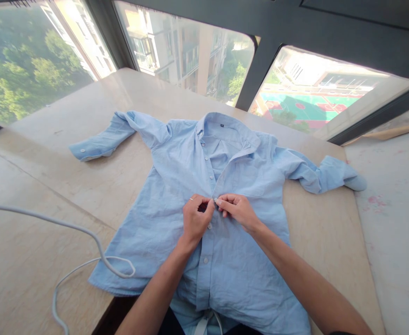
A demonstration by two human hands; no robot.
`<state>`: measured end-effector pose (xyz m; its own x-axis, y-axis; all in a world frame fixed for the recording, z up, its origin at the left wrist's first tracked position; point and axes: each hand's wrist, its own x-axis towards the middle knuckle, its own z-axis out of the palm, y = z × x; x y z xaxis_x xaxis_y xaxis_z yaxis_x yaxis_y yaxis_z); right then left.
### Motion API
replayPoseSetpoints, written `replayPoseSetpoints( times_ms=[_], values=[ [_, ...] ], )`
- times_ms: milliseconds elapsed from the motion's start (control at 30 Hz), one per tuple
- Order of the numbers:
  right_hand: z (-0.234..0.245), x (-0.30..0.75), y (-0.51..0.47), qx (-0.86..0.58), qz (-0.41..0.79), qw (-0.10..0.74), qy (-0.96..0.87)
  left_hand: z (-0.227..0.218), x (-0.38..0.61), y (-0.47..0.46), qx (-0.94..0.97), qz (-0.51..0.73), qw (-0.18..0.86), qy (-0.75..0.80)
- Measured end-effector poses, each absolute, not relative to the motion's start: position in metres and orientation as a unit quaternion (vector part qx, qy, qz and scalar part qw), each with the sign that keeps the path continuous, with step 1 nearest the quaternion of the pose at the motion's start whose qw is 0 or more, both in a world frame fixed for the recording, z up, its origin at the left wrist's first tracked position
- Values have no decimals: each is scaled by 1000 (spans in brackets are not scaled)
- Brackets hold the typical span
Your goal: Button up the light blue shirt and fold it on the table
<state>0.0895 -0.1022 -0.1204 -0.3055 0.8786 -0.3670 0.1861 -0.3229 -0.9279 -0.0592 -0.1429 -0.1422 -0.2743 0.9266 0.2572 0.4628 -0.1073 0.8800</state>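
A light blue button-up shirt (pixel 176 186) lies face up on a beige stone window ledge (pixel 85 177), sleeves spread left and right, collar toward the window. My left hand (pixel 194 218) and my right hand (pixel 237 210) meet at the shirt's front placket, mid-chest. Both are closed in a pinch on the placket edges around a small button. The lower buttons are fastened; the placket above my hands lies open up to the collar.
A white cable (pixel 85 260) loops over the ledge at lower left, touching the shirt's hem corner. Large windows (pixel 190 51) with dark frames run along the far edge. A paler, stained surface (pixel 393 223) adjoins on the right.
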Motion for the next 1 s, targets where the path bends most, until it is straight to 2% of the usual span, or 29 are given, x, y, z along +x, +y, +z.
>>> replayPoseSetpoints(
  times_ms=[167, 400, 567, 800, 900, 1000],
  values=[
    [-117, 93, -96, -520, 631, 260, -514, -147, -64, -144, 606, 447, 227, 617],
    [-108, 121, -98, -556, 517, 288, -583, -156, -62, -148, 647, 332, 116, 677],
    [-114, 165, -120, -606, 361, 274, -653, -155, -65, -155, 707, 266, 66, 652],
    [-137, 229, -152, -706, 125, 326, -616, -146, -66, -170, 752, 181, 37, 632],
    [-147, 246, -160, -765, 138, 297, -555, -147, -67, -172, 765, 175, 53, 618],
    [-151, 254, -166, -772, 250, 274, -517, -149, -67, -175, 774, 164, 59, 609]
  ],
)
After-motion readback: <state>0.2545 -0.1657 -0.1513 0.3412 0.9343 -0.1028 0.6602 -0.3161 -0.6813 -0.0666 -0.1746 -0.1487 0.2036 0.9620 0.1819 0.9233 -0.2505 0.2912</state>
